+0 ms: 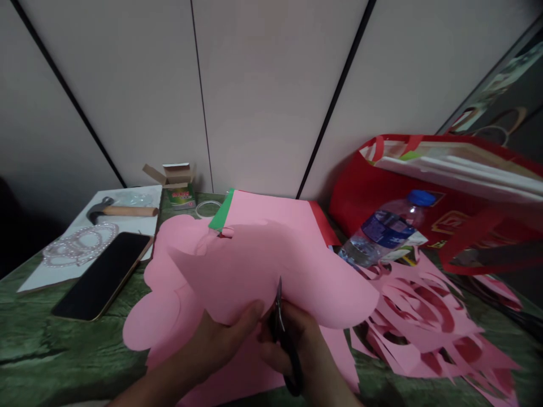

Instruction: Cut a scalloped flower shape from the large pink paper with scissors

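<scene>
A large sheet of pink paper (250, 260) is held up in front of me, its right part curling down. My left hand (229, 339) grips its lower edge, thumb on top and the other fingers hidden beneath. In my right hand (297, 345) is a pair of scissors (280, 316) with dark handles, fingers closed round them. The blades point away from me, and their tips show over the paper at its lower middle. Rounded pink cutouts (156, 316) lie to the left, partly under the held sheet. More pink paper (271, 206) lies behind, with green and red sheets showing at its edges.
Pink paper scraps (424, 316) pile up on the right. A water bottle (382, 232) leans against a red bag (352, 186). At left are a phone (106, 277), a hammer (127, 211), a beaded string (80, 246) and an open small box (181, 195). A wall (263, 102) stands behind.
</scene>
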A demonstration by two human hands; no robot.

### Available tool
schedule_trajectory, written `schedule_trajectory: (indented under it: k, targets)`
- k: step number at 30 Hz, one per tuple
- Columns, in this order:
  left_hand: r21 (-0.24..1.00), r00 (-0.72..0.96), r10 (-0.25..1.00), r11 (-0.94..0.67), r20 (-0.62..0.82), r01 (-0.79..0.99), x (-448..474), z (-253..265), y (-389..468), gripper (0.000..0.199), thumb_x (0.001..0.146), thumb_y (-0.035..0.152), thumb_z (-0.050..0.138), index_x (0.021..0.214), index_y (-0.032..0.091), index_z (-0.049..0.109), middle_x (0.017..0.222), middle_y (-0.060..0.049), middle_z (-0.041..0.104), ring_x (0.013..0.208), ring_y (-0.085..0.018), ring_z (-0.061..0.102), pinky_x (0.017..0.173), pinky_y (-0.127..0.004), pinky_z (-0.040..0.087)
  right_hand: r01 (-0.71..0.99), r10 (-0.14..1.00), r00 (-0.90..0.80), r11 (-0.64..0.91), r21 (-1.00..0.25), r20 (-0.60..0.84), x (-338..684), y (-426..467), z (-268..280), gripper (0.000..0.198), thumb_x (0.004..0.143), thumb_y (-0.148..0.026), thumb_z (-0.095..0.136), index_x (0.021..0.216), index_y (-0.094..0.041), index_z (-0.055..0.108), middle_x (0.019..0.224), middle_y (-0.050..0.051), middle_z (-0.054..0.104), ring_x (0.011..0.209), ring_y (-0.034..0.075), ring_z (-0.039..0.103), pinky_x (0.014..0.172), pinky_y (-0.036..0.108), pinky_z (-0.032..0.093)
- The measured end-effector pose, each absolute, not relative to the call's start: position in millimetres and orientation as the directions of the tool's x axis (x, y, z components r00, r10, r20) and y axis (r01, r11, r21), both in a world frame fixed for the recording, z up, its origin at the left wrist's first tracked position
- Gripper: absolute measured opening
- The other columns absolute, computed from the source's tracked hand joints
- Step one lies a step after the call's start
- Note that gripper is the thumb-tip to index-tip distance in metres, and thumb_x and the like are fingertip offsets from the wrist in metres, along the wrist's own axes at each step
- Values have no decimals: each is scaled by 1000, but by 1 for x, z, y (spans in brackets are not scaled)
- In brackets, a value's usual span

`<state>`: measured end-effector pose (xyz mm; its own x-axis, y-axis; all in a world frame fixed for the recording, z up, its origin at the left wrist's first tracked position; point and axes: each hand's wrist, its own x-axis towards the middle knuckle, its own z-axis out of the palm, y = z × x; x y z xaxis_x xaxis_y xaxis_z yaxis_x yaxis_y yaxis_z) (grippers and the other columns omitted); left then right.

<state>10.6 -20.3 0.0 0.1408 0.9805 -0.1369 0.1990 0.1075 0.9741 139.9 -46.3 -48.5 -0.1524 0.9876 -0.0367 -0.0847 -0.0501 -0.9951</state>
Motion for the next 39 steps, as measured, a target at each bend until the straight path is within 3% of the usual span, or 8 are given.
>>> schedule_trajectory:
  k: [7,18,27,39]
  targets:
    - [957,196,951,199,-241,210,10,3,-23,25,68,40,49,53,22,56,55,-1,63,60,-19,60,60,-28,47,-78,987,-145,-83,-994,-71,139,-48,-51,24,55,-23,70,67,-19,50,57,-4,49,51,11,43,46,21,34]
    - [961,119,972,172,-200,216,8,2,-21,18,65,39,54,58,22,55,64,-1,65,67,-20,60,62,-30,48,-164,980,-171,-131,-978,-102,138,-49,-43,31,53,-29,74,69,-18,50,52,-6,43,46,8,36,44,22,25]
    - [960,80,981,153,-176,236,6,-3,-20,18,65,39,55,55,23,52,56,0,60,76,-23,60,68,-33,48,-193,978,-185,-132,-972,-96,137,-48,-40,34,53,-34,76,65,-17,48,48,-8,39,43,6,28,41,19,21]
    - [942,44,980,173,-193,286,2,-7,-19,20,64,39,58,53,23,53,53,0,61,70,-21,61,65,-30,49,-188,980,-181,-121,-975,-87,138,-49,-47,34,53,-34,77,64,-17,49,48,-8,41,39,5,33,38,17,25]
